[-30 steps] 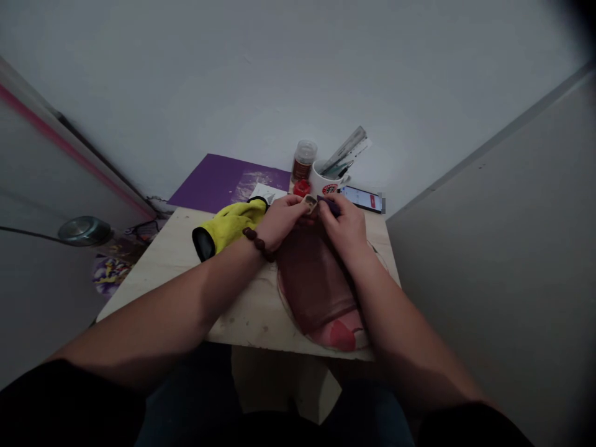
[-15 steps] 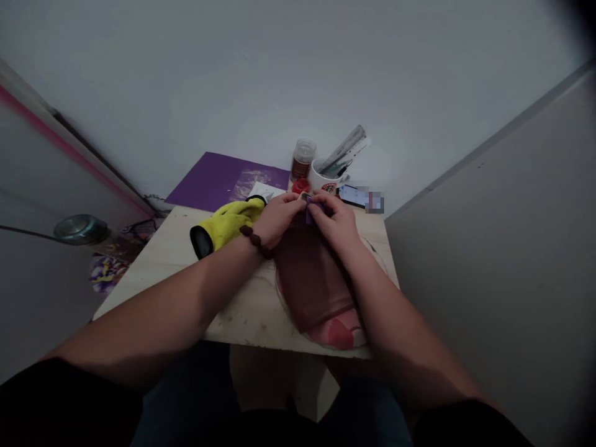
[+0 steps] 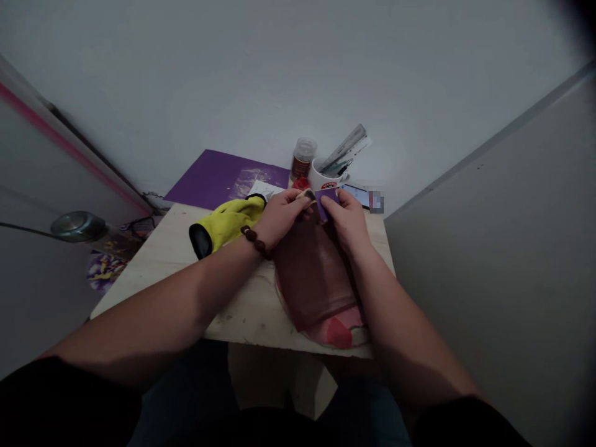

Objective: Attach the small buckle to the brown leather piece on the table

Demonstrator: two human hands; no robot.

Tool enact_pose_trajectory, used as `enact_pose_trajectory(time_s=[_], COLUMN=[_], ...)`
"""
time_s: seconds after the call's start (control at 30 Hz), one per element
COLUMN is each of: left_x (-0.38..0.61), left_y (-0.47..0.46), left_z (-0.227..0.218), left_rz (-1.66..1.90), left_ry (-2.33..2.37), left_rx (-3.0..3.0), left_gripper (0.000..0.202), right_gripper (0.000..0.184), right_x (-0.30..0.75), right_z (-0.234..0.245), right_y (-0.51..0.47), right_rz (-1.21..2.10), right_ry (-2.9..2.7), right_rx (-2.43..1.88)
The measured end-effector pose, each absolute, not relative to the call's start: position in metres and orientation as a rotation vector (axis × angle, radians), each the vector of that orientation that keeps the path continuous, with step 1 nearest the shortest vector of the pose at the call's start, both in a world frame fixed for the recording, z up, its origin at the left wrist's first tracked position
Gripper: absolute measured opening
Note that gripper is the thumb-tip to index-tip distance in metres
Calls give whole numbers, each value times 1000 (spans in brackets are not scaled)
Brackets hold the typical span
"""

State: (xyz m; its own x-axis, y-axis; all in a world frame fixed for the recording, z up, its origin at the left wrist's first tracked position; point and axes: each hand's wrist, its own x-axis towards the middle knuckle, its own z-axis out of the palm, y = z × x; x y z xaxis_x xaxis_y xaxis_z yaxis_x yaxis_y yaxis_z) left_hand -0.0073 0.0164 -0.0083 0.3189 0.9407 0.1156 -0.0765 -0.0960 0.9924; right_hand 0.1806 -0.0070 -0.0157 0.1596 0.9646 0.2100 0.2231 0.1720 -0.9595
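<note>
Pinched in the fingers of my left hand (image 3: 282, 214) is a small pale piece (image 3: 305, 195) with a dark patch, perhaps wood; the fingers partly hide it. My right hand (image 3: 347, 217) grips a small square of purple sandpaper (image 3: 325, 200), its thumb flat on the near face. The two held things are close together, with a narrow gap between them. Both hands hover above a dark brown leather-like sheet (image 3: 311, 273), which lies over a round pad with pink and red patches (image 3: 339, 332).
Left of my hands lies a yellow work glove (image 3: 228, 225) with black cuff. Behind stand a purple sheet (image 3: 209, 180) dusted pale, a glass jar (image 3: 303, 158), a white mug (image 3: 321, 180) with rulers and pens, and a phone (image 3: 356, 195). A lidded bottle (image 3: 79, 226) stands beyond the wooden table's (image 3: 153, 273) left edge.
My right hand has moved slightly right, drawing the purple sandpaper away from the small piece; more of both now shows. My left hand still holds the piece in nearly the same place.
</note>
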Motion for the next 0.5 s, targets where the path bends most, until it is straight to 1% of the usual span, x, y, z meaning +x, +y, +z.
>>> enact_pose_trajectory(time_s=[0.17, 0.33, 0.5], left_x=[-8, -7, -8], left_y=[17, 14, 9], left_z=[-8, -3, 1], left_rz=[1050, 1028, 1017], left_ry=[893, 928, 947], left_rx=[1406, 1483, 1514], left_gripper=[24, 25, 28], right_gripper=[28, 32, 28], right_x=[179, 176, 179], right_z=[-15, -19, -22], right_y=[-8, -7, -5], right_rz=[675, 542, 513], right_ry=[-1450, -1481, -1485], right_rx=[-1401, -1464, -1458])
